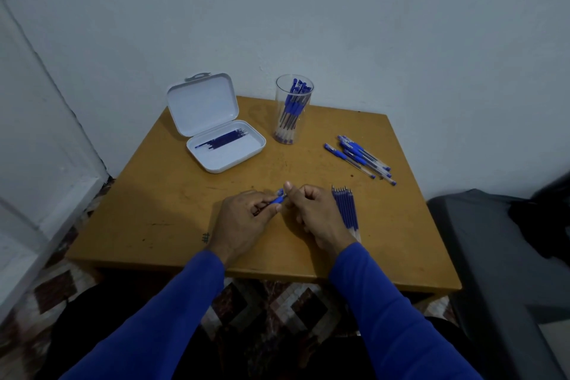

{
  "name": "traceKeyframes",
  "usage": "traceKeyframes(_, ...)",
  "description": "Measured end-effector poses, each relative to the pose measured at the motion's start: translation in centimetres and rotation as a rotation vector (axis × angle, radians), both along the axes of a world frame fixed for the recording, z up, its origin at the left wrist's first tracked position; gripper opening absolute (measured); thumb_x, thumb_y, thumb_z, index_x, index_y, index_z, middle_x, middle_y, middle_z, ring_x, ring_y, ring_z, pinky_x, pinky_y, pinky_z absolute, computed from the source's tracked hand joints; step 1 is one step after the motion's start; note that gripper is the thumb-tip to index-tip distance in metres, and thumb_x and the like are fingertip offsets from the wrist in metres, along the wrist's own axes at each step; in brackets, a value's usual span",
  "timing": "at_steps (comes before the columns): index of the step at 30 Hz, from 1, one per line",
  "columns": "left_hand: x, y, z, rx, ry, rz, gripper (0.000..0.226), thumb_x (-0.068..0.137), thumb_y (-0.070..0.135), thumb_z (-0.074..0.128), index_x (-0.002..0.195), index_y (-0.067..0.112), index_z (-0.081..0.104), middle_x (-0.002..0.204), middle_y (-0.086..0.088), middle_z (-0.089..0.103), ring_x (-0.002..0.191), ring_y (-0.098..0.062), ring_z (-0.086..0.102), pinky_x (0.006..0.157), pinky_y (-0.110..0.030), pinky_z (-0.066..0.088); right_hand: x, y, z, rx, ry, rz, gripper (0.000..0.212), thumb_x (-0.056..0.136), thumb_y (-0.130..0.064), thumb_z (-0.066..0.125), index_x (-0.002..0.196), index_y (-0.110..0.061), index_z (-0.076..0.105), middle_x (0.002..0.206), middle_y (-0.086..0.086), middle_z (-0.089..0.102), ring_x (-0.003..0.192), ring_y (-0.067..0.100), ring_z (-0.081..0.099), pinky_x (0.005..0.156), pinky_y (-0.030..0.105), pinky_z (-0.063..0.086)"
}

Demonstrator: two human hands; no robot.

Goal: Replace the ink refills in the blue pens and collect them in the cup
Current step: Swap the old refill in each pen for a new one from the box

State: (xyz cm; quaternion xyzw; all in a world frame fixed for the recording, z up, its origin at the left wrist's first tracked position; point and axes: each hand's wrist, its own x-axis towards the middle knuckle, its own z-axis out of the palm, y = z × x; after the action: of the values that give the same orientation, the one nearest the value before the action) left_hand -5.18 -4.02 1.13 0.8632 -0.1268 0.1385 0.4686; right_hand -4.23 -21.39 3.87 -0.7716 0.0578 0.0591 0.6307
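Note:
My left hand [243, 219] grips a blue pen [276, 199] by its blue grip section, the tip end pointing up and right. My right hand [314, 213] pinches the tip end of the same pen with thumb and fingers. Most of the pen is hidden inside my hands. A row of blue refills [347, 208] lies just right of my right hand. A clear cup [293, 108] with several blue pens stands at the back of the table. Several more blue pens [361, 157] lie in a loose pile at the right.
An open white plastic case [216, 129] with several dark refills sits at the back left of the wooden table [172, 194]. A wall runs close behind the table. A dark grey surface [499, 241] stands at the right, and a patterned rug lies under the table.

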Motion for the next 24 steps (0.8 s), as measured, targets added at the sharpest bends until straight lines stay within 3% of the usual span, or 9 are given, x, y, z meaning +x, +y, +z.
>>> traceKeyframes(5, 0.0, 0.1, 0.0, -0.003, 0.009, -0.010, 0.016, 0.089, 0.027, 0.076, 0.105, 0.027, 0.077, 0.084, 0.023, 0.066, 0.081, 0.003, 0.061, 0.066, -0.008, 0.043, -0.1, -0.5, 0.1, 0.090, -0.019, 0.080, 0.013, 0.099, -0.019, 0.064, 0.110, -0.015, 0.070, 0.088, 0.004, 0.065, 0.059, 0.003, 0.052, 0.048, 0.016, 0.042)
traceKeyframes(7, 0.0, 0.1, 0.0, -0.001, 0.009, -0.012, 0.016, 0.089, 0.028, 0.075, 0.105, 0.026, 0.077, 0.085, 0.022, 0.067, 0.081, 0.002, 0.061, 0.066, -0.008, 0.043, -0.1, -0.8, 0.0, 0.088, -0.021, 0.100, 0.015, 0.101, -0.014, 0.061, 0.110, -0.018, 0.072, 0.087, 0.001, 0.064, 0.062, 0.003, 0.052, 0.049, 0.016, 0.043)
traceKeyframes(10, 0.0, 0.1, 0.1, 0.004, 0.024, -0.008, 0.019, 0.089, 0.029, 0.075, 0.107, 0.024, 0.077, 0.086, 0.021, 0.067, 0.081, 0.004, 0.060, 0.066, -0.008, 0.043, 0.0, -0.7, -0.2, 0.033, -0.011, 0.071, 0.018, 0.100, -0.026, 0.063, 0.103, -0.011, 0.072, 0.084, 0.001, 0.065, 0.062, 0.006, 0.052, 0.049, 0.016, 0.043)
traceKeyframes(14, 0.0, 0.1, 0.1, -0.016, 0.033, 0.001, 0.021, 0.089, 0.026, 0.076, 0.109, 0.021, 0.077, 0.085, 0.021, 0.065, 0.079, 0.008, 0.059, 0.065, -0.007, 0.043, 0.0, 0.1, -0.2, -0.028, -0.032, -0.009, 0.049, 0.095, -0.049, 0.063, 0.095, 0.000, 0.067, 0.077, 0.004, 0.065, 0.060, 0.008, 0.051, 0.048, 0.016, 0.042)
traceKeyframes(16, 0.0, 0.0, 0.2, -0.014, 0.028, -0.008, 0.018, 0.089, 0.025, 0.076, 0.107, 0.022, 0.078, 0.085, 0.020, 0.066, 0.079, 0.006, 0.059, 0.065, -0.008, 0.044, -0.1, 0.2, -0.1, -0.004, -0.049, 0.003, 0.042, 0.095, -0.047, 0.064, 0.100, -0.006, 0.068, 0.082, 0.007, 0.065, 0.061, 0.007, 0.052, 0.048, 0.016, 0.041)
traceKeyframes(19, 0.0, 0.1, 0.2, -0.006, 0.010, -0.006, 0.017, 0.089, 0.027, 0.076, 0.106, 0.022, 0.079, 0.084, 0.020, 0.067, 0.079, 0.004, 0.060, 0.064, -0.008, 0.043, -0.3, -0.2, 0.1, 0.060, -0.060, 0.078, 0.015, 0.100, -0.023, 0.064, 0.111, -0.015, 0.069, 0.086, 0.004, 0.063, 0.061, 0.003, 0.052, 0.049, 0.015, 0.042)
traceKeyframes(21, -0.1, 0.1, 0.2, -0.002, 0.014, -0.007, 0.019, 0.089, 0.028, 0.075, 0.107, 0.022, 0.078, 0.085, 0.019, 0.067, 0.079, 0.004, 0.060, 0.065, -0.008, 0.043, -0.3, -0.5, 0.0, 0.056, -0.056, 0.096, 0.013, 0.101, -0.016, 0.061, 0.110, -0.015, 0.071, 0.089, 0.007, 0.064, 0.062, 0.004, 0.052, 0.049, 0.015, 0.042)
traceKeyframes(24, -0.1, 0.1, 0.1, -0.007, 0.027, -0.017, 0.021, 0.090, 0.028, 0.074, 0.109, 0.020, 0.078, 0.088, 0.015, 0.069, 0.081, 0.004, 0.060, 0.066, -0.008, 0.043, -0.3, -0.3, -0.1, -0.004, -0.046, 0.066, 0.024, 0.102, -0.029, 0.060, 0.100, -0.008, 0.070, 0.086, 0.011, 0.068, 0.061, 0.008, 0.051, 0.049, 0.016, 0.042)
